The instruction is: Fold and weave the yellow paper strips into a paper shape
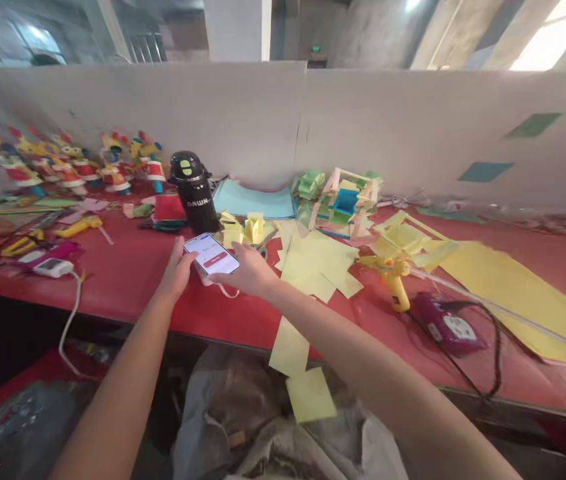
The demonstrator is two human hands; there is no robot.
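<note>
Red table (233,323) in the head view, and the phone (207,248) was over its front part, lit screen facing up. Left hand (177,272) had its fingers wrapped round one side, right hand (247,268) was gripping the other. Black bottle (197,197) stood just behind, yellow paper (315,260) lay to the right, and past that was a yellow glue gun (397,283), kinda near some blurry purple box (450,327).
</note>
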